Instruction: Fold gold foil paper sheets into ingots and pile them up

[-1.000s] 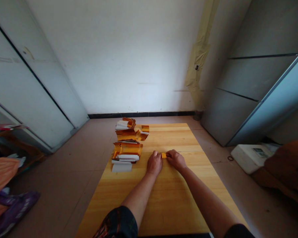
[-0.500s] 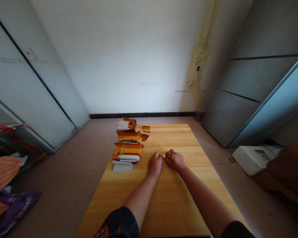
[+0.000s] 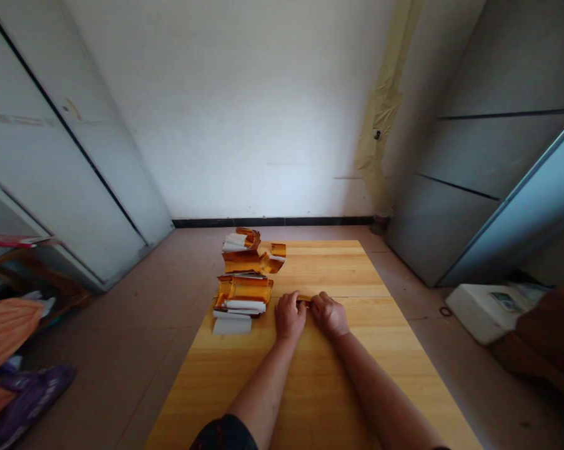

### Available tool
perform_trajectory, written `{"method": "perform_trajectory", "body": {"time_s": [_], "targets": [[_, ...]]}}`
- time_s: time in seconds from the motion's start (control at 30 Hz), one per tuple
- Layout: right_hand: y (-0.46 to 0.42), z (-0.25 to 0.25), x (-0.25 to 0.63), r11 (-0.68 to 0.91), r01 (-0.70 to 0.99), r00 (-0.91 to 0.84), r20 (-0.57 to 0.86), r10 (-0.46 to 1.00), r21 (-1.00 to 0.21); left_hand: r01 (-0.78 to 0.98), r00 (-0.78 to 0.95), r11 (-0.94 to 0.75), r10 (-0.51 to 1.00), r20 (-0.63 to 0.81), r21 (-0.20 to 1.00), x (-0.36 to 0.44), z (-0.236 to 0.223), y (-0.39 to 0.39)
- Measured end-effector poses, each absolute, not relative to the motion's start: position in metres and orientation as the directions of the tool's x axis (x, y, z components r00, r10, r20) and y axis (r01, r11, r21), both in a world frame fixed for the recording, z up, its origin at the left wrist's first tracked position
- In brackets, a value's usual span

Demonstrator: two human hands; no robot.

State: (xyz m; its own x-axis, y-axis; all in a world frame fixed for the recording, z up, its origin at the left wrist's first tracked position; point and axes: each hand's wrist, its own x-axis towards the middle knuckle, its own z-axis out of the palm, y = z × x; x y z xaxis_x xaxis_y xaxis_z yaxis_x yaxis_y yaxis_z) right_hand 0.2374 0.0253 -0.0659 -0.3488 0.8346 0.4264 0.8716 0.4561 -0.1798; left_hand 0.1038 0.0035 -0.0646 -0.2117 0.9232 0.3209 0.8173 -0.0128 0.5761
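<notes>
Between my two hands runs a narrow amber strip (image 3: 304,299), low over the wooden table or resting on it. My left hand (image 3: 290,316) is closed on its left end, and my right hand (image 3: 330,314) grips the right end with bent fingers. The fingers hide most of the strip, so its full shape does not show. Left of my left hand lies a pile of curled amber translucent sheets (image 3: 248,287) with white paper pieces (image 3: 233,325) among them. Farther back are more curled amber sheets (image 3: 240,259).
The wooden table (image 3: 244,381) stands before a white wall (image 3: 244,125). A grey cabinet (image 3: 460,206) is at the right, with a white foam box (image 3: 481,312) on the floor. Orange and purple bags (image 3: 24,394) lie at the lower left.
My hands have moved slightly apart, and more of the amber strip shows between them. The whole view has shifted a little; the pile of sheets looks the same.
</notes>
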Motion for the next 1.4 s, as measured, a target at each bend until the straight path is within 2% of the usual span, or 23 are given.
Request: {"method": "perform_trajectory", "body": {"time_s": [0.13, 0.27, 0.73, 1.0, 1.13, 1.4], "targets": [[0.0242, -0.0651, 0.2326, 0.442, 0.868, -0.310, 0.445, 0.840, -0.229, 0.695, -0.242, -0.035, 0.929, 0.280, 0.718, 0.0995, -0.0701, 0.0057], [0.0253, -0.0671, 0.2312, 0.425, 0.870, -0.288, 0.441, 0.850, -0.251, 0.648, -0.275, 0.006, 0.934, 0.227, 0.762, 0.0981, -0.0700, 0.0048], [0.0269, -0.0701, 0.2328, 0.372, 0.893, -0.255, 0.394, 0.883, -0.255, 0.579, -0.253, 0.015, 0.954, 0.162, 0.815, 0.0958, -0.0733, 0.0065], [0.0258, -0.0674, 0.2333, 0.358, 0.897, -0.242, 0.389, 0.889, -0.261, 0.571, -0.227, -0.055, 0.948, 0.223, 0.819, 0.0938, -0.0763, 0.0064], [0.0248, -0.0640, 0.2329, 0.335, 0.900, -0.220, 0.372, 0.902, -0.279, 0.541, -0.242, -0.013, 0.955, 0.170, 0.841, 0.0953, -0.0742, 0.0070], [0.0248, -0.0635, 0.2354, 0.345, 0.878, -0.197, 0.408, 0.892, -0.330, 0.644, -0.242, 0.016, 0.953, 0.183, 0.765, 0.0981, -0.0668, 0.0053]]}}
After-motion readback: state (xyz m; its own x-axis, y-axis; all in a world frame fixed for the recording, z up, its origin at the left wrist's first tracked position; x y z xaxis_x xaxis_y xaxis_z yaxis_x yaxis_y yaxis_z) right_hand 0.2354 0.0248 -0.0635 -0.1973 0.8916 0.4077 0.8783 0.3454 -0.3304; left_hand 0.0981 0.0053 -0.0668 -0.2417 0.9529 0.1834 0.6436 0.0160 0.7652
